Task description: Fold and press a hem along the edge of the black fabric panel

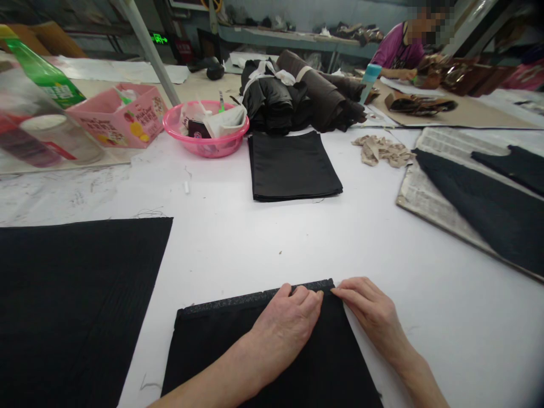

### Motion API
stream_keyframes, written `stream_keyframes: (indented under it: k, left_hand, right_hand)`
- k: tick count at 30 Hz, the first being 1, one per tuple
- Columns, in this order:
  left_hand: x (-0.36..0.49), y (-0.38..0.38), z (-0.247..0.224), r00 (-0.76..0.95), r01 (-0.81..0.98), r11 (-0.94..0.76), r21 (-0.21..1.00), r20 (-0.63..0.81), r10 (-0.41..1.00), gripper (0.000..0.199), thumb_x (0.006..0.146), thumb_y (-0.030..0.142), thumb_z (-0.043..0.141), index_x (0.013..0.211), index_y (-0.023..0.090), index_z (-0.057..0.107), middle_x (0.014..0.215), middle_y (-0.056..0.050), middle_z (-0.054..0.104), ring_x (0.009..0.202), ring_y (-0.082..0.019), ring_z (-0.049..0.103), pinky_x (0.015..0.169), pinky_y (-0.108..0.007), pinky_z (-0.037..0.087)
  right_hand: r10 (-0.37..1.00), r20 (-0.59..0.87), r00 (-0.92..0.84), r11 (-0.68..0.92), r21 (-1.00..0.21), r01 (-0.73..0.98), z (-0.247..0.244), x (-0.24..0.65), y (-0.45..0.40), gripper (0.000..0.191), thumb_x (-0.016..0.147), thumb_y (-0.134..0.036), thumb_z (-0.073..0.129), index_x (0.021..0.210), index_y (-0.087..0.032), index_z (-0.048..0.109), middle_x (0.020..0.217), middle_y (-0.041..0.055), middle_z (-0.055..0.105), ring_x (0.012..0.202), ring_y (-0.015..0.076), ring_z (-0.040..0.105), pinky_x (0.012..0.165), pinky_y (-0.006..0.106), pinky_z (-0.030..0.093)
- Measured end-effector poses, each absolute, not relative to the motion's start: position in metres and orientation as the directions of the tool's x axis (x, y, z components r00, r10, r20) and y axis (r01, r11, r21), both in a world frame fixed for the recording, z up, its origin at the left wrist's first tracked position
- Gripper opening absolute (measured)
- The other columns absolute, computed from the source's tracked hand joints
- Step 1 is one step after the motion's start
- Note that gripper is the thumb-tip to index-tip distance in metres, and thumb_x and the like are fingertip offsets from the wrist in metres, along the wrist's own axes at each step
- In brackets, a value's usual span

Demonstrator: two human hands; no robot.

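A black fabric panel (221, 345) lies flat on the white table before me. Along its far edge runs a narrow, dark grey speckled strip (238, 300), apparently folded over. My left hand (289, 317) reaches across the panel, its fingers curled and pressed on that edge near the right end. At the panel's far right corner, my right hand (369, 309) pinches the fabric edge between thumb and fingertips. The two hands are a short way apart. To the left lies another, larger piece of black fabric (76, 306).
Beyond the panel sits a stack of black fabric pieces (293, 167), with tied dark bundles (272, 96) behind. A pink basket (206, 150) and a pink box (123, 122) stand at back left. Black pieces lie on a board (408, 187) at right. A person in purple (391, 48) sits far back.
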State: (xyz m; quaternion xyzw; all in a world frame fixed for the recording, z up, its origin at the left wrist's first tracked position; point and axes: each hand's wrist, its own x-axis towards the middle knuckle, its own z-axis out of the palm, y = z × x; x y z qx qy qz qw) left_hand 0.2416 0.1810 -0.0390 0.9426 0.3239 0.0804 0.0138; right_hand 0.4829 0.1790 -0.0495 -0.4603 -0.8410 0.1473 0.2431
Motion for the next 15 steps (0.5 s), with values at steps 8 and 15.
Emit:
stream_keyframes:
  k: [8, 15]
  left_hand:
    - [0.246, 0.183, -0.038, 0.785, 0.601, -0.792, 0.101, 0.107, 0.610, 0.033, 0.099, 0.014, 0.036, 0.131, 0.010, 0.046, 0.098, -0.005, 0.052, 0.086, -0.018, 0.049, 0.073, -0.034, 0.042]
    - [0.252, 0.182, -0.038, 0.797, 0.587, -0.806, 0.072, 0.119, 0.592, 0.029, 0.098, 0.011, 0.037, 0.121, 0.009, 0.053, 0.103, -0.007, 0.050, 0.090, -0.018, 0.047, 0.073, -0.034, 0.042]
  right_hand:
    - [0.835, 0.272, -0.479, 0.550, -0.454, 0.701, -0.051, 0.485, 0.178, 0.024, 0.098, -0.012, 0.048, 0.115, -0.023, 0.061, 0.103, 0.0060, 0.059, 0.097, 0.0195, 0.056, 0.081, 0.037, 0.051]
    - [0.824, 0.263, -0.502, 0.567, -0.400, 0.720, -0.049, 0.485, 0.177, 0.024, 0.099, -0.016, 0.046, 0.116, -0.024, 0.062, 0.103, 0.0067, 0.061, 0.097, 0.0209, 0.057, 0.082, 0.037, 0.052]
